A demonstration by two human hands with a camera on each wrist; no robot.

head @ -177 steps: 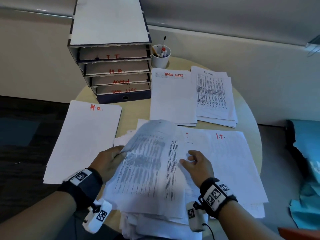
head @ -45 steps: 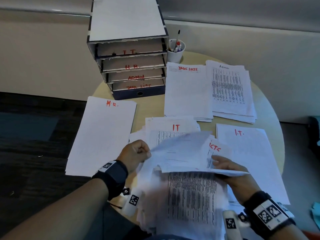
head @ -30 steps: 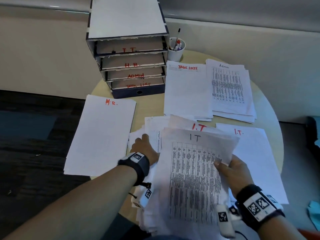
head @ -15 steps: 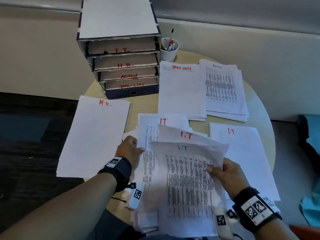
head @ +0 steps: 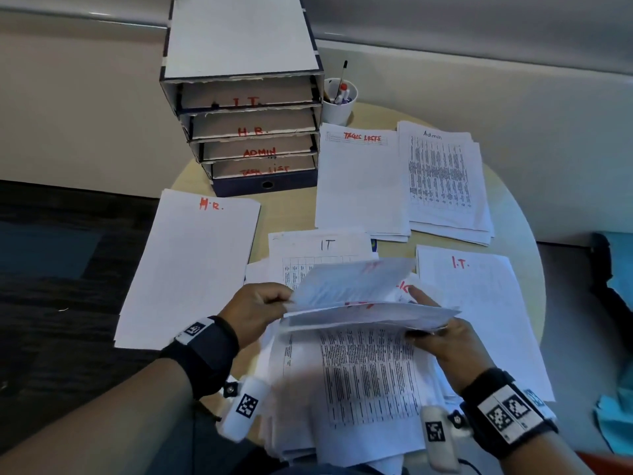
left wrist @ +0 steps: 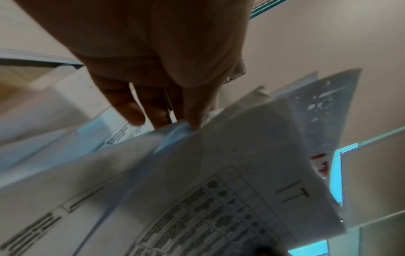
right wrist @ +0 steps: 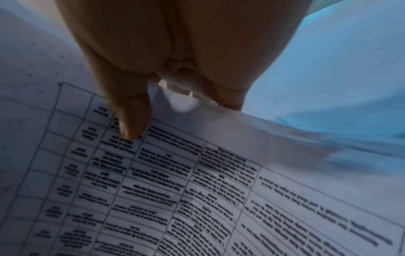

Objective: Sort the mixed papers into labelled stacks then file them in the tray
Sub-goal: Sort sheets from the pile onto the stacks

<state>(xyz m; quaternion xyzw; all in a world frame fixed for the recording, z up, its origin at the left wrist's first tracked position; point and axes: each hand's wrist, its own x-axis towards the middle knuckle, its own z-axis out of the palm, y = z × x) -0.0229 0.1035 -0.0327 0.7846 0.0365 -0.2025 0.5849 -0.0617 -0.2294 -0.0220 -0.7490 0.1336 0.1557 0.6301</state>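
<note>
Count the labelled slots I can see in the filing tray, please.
4, stacked in the filing tray at the table's far left: I.T. slot on top, H.R. slot next, Admin slot third, Task List slot lowest.

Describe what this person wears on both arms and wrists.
Both forearms are bare, with no sleeves. The left hand has a black wrist strap bearing a white square-code tag, and a white capsule-shaped camera hangs beneath it. The right hand has a matching black band with two code tags, plus a similar white camera with a thin dark cable.
</note>
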